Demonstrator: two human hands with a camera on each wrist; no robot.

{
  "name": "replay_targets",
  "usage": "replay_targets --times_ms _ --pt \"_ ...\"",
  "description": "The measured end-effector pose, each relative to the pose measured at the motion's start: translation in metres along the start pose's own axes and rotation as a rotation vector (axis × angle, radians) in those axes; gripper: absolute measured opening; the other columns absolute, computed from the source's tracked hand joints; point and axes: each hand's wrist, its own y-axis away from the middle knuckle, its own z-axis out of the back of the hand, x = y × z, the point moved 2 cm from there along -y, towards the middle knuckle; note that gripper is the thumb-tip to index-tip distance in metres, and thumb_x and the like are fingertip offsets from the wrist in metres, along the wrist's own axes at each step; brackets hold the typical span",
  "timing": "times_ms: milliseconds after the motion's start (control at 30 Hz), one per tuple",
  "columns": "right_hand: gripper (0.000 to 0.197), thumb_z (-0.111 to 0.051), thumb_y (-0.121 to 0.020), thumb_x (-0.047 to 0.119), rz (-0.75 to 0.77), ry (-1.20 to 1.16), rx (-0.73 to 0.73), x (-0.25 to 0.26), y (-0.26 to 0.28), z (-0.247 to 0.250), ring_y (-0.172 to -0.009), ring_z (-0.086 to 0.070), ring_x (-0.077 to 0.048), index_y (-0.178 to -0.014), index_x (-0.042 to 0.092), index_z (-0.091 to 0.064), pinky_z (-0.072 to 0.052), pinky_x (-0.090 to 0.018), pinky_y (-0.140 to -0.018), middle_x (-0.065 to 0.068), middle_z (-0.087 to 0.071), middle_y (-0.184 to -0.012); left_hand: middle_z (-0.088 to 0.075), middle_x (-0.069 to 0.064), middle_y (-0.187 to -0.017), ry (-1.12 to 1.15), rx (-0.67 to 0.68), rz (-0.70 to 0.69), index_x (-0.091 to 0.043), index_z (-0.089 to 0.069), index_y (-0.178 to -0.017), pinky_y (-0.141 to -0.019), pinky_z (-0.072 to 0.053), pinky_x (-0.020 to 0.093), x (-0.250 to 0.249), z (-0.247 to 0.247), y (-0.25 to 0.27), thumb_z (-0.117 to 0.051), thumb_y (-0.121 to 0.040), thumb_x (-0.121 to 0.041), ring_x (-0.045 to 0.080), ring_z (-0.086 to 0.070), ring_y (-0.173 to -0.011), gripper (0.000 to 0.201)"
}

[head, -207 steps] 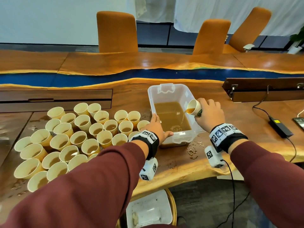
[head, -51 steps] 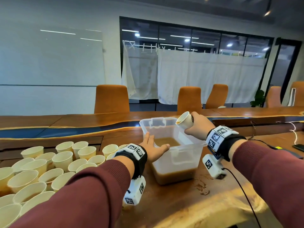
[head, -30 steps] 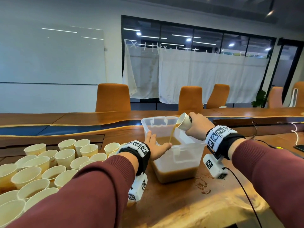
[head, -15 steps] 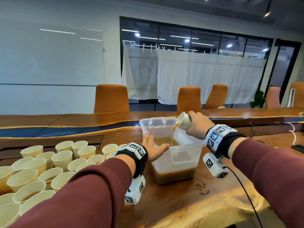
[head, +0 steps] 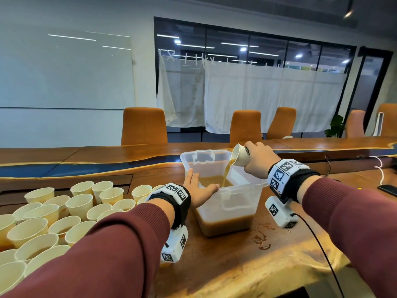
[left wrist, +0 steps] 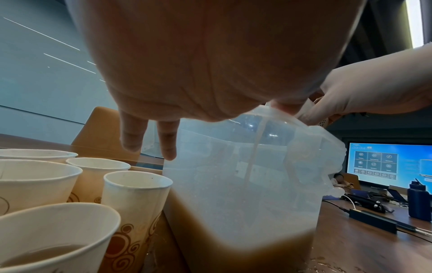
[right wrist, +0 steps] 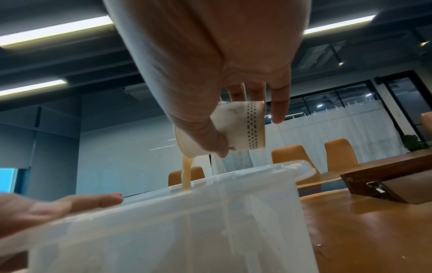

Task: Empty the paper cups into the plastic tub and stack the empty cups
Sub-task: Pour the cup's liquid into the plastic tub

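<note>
My right hand (head: 256,160) grips a tilted paper cup (head: 240,155) above the far right rim of the clear plastic tub (head: 240,198). A thin brown stream (head: 226,173) runs from the cup (right wrist: 231,133) into the brown liquid in the tub (right wrist: 163,230). My left hand (head: 198,190) lies flat with straight fingers against the tub's near left corner (left wrist: 233,129); the thumb reaches over the rim. Several paper cups (head: 55,214) stand crowded on the table to the left, some holding brown liquid (left wrist: 46,253).
Brown drips (head: 261,239) stain the wooden table (head: 225,265) right of the tub. A phone (head: 387,189) and a white cable (head: 380,171) lie at the far right. Orange chairs (head: 144,125) line the far side. A dark bottle (left wrist: 419,199) and charger (left wrist: 371,219) sit further right.
The cup has tipped from level to pouring over the last seconds, and the stream still runs. My left hand stays on the tub. The head view has shifted only slightly.
</note>
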Motion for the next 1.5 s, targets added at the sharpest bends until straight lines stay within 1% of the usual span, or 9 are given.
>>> replay_targets --times_ms 200,367,700,800,900,1133,1300,1500 --pt "0.047 -0.066 -0.090 0.017 0.008 0.029 -0.018 0.000 -0.001 0.000 -0.117 -0.048 -0.035 -0.133 0.022 -0.046 -0.048 -0.050 -0.098 -0.009 -0.051 -0.124 0.018 -0.005 -0.169 0.004 0.001 0.001 -0.020 -0.003 -0.164 -0.125 -0.009 0.049 0.000 0.000 -0.001 -0.043 -0.094 -0.071 0.023 -0.004 -0.157 0.095" --pt "0.052 -0.065 -0.091 0.016 0.017 0.052 -0.026 0.001 -0.002 -0.001 -0.122 -0.045 -0.035 -0.138 0.023 -0.044 -0.048 -0.051 -0.100 -0.009 -0.049 -0.127 0.018 -0.004 -0.169 0.001 -0.001 -0.004 -0.019 -0.003 -0.164 -0.125 -0.009 0.049 0.001 -0.001 -0.001 -0.043 -0.094 -0.070 0.024 -0.004 -0.157 0.095" --pt "0.053 -0.064 -0.090 0.013 0.041 0.104 -0.042 0.006 -0.002 0.001 -0.118 -0.045 -0.033 -0.138 0.024 -0.044 -0.049 -0.047 -0.094 -0.007 -0.048 -0.125 0.018 -0.005 -0.169 0.021 -0.008 -0.001 -0.019 -0.003 -0.164 -0.126 -0.009 0.050 0.002 -0.003 -0.003 -0.044 -0.094 -0.070 0.023 -0.005 -0.157 0.095" --pt "0.052 -0.063 -0.091 0.012 0.067 0.157 -0.068 0.010 -0.001 0.002 -0.116 -0.045 -0.032 -0.137 0.024 -0.044 -0.047 -0.046 -0.092 -0.007 -0.047 -0.124 0.018 -0.006 -0.169 0.023 -0.009 0.000 -0.021 -0.003 -0.163 -0.125 -0.009 0.051 0.004 -0.003 -0.005 -0.044 -0.092 -0.072 0.024 -0.005 -0.157 0.097" --pt "0.054 -0.064 -0.090 0.011 0.117 0.239 -0.103 0.014 0.001 0.003 -0.116 -0.045 -0.031 -0.138 0.025 -0.043 -0.047 -0.046 -0.092 -0.007 -0.047 -0.125 0.018 -0.007 -0.169 0.034 -0.005 0.001 -0.022 -0.003 -0.163 -0.125 -0.010 0.053 0.006 -0.004 -0.006 -0.044 -0.089 -0.074 0.024 -0.006 -0.157 0.099" --pt "0.058 -0.060 -0.091 0.009 0.203 0.401 -0.137 0.022 0.007 0.003 -0.124 -0.039 -0.031 -0.143 0.025 -0.038 -0.045 -0.045 -0.093 -0.008 -0.042 -0.134 0.017 -0.006 -0.169 0.050 -0.015 -0.001 -0.020 -0.004 -0.163 -0.125 -0.009 0.052 0.003 -0.004 -0.004 -0.045 -0.093 -0.070 0.024 -0.005 -0.157 0.096" --pt "0.064 -0.064 -0.090 0.011 0.264 0.501 -0.160 0.023 0.009 0.000 -0.131 -0.037 -0.033 -0.146 0.025 -0.037 -0.045 -0.047 -0.098 -0.009 -0.040 -0.141 0.017 -0.006 -0.169 0.043 -0.012 0.001 -0.021 -0.004 -0.163 -0.125 -0.010 0.051 0.001 -0.003 -0.001 -0.044 -0.094 -0.069 0.024 -0.006 -0.157 0.094" --pt "0.066 -0.065 -0.092 0.014 0.298 0.558 -0.168 0.024 0.013 -0.002 -0.136 -0.034 -0.033 -0.149 0.025 -0.035 -0.044 -0.046 -0.098 -0.009 -0.038 -0.146 0.018 -0.007 -0.169 0.043 -0.017 0.006 -0.022 -0.004 -0.163 -0.125 -0.009 0.051 0.002 -0.002 -0.001 -0.043 -0.094 -0.070 0.023 -0.006 -0.157 0.094"
